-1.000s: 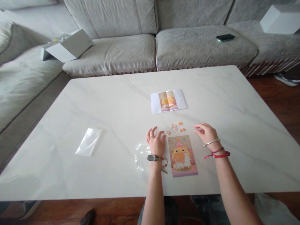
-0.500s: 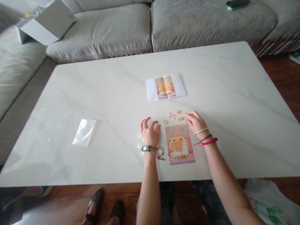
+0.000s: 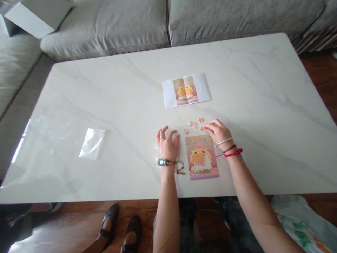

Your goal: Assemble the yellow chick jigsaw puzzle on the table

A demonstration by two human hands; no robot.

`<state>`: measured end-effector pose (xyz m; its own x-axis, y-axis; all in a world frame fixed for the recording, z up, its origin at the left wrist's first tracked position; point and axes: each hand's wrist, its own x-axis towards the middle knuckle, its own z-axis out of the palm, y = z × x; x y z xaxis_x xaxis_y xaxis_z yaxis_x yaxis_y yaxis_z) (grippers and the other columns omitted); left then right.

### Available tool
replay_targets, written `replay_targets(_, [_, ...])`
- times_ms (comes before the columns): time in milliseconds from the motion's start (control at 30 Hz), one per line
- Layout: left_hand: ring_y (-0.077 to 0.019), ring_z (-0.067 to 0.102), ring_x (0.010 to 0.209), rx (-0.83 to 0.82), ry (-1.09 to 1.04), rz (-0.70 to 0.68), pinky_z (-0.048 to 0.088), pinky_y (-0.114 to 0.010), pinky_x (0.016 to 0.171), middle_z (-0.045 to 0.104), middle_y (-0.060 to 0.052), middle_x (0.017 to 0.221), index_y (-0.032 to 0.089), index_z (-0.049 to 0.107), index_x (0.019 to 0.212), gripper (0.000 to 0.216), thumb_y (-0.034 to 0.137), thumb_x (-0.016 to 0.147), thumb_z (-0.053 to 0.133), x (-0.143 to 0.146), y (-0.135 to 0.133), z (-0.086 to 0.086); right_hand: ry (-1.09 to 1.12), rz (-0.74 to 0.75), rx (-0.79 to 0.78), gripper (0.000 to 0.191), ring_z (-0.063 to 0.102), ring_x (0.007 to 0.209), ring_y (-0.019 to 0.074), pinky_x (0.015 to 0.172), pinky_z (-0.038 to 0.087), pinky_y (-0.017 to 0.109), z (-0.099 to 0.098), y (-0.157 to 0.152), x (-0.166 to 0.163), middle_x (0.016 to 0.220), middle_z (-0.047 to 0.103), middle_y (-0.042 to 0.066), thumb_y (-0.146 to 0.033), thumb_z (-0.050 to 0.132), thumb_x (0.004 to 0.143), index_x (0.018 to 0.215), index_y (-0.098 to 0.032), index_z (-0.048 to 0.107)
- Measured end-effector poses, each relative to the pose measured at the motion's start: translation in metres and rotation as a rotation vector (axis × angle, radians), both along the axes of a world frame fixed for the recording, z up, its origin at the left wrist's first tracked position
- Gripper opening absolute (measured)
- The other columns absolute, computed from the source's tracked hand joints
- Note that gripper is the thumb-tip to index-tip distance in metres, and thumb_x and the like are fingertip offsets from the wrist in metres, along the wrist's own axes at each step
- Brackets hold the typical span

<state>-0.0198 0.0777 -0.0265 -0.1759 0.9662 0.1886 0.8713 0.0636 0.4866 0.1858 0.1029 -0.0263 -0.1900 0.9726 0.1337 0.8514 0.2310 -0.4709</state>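
Observation:
A jigsaw puzzle (image 3: 198, 151) with a yellow animal in a pink party hat lies flat on the table, a white gap in its lower right middle. Above its top edge my right hand (image 3: 219, 133) has thumb and fingers drawn together at an orange puzzle piece (image 3: 202, 128). Several loose pieces lie near it, among them another orange piece (image 3: 200, 120) and a pale piece (image 3: 186, 131). My left hand (image 3: 169, 146) rests left of the puzzle, fingers bent and apart, holding nothing. Partly beneath it is clear plastic (image 3: 156, 153), mostly hidden.
A folded paper with the same picture (image 3: 167, 94) lies farther back on the white marbled table (image 3: 126, 105). A clear plastic bag (image 3: 92, 144) lies on the left. Behind the table runs a grey sofa (image 3: 110, 26). Another person's shoes (image 3: 133, 228) show below the front edge.
My right hand has shifted slightly left, its fingertips now meeting the orange piece. My left hand keeps its place. The view has tilted downward a little.

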Motion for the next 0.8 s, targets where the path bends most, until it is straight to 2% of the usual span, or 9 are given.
replay_targets(200, [-0.0248, 0.031, 0.113, -0.033, 0.032, -0.028, 0.03, -0.044, 0.092, 0.044, -0.004, 0.115, 0.026, 0.061, 0.087, 0.018, 0.031, 0.073, 0.052, -0.002, -0.001, -0.002, 0.011, -0.047, 0.017, 0.016, 0.053, 0.074, 0.0151, 0.065, 0.042, 0.025, -0.005, 0.002, 0.0, 0.086, 0.055, 0.004, -0.023, 0.048, 0.075, 0.083, -0.021, 0.062])
replay_targets(433, [-0.0255, 0.029, 0.115, -0.059, 0.051, -0.033, 0.029, -0.045, 0.091, 0.043, -0.003, 0.118, 0.029, 0.06, 0.09, 0.019, 0.031, 0.074, 0.05, 0.001, 0.0, -0.002, 0.107, 0.016, 0.038, 0.022, 0.053, 0.07, 0.014, 0.066, 0.044, 0.026, 0.001, 0.004, -0.006, 0.088, 0.054, 0.006, -0.02, 0.048, 0.074, 0.092, -0.019, 0.06])
replay_targets(600, [-0.0252, 0.03, 0.114, -0.041, 0.05, -0.018, 0.029, -0.045, 0.091, 0.043, -0.003, 0.118, 0.029, 0.06, 0.09, 0.019, 0.03, 0.074, 0.05, 0.0, 0.001, -0.003, 0.135, 0.043, 0.067, 0.023, 0.054, 0.07, 0.0143, 0.066, 0.045, 0.028, 0.005, 0.001, -0.018, 0.087, 0.054, 0.005, -0.017, 0.047, 0.073, 0.091, -0.022, 0.06])
replay_targets(800, [-0.0251, 0.029, 0.114, -0.041, 0.051, -0.04, 0.03, -0.045, 0.092, 0.042, -0.003, 0.118, 0.029, 0.06, 0.092, 0.021, 0.03, 0.072, 0.052, -0.002, 0.001, -0.004, 0.133, 0.021, 0.087, 0.02, 0.053, 0.074, 0.0157, 0.069, 0.045, 0.029, 0.001, -0.003, -0.018, 0.086, 0.053, 0.006, -0.018, 0.048, 0.073, 0.089, -0.02, 0.06])
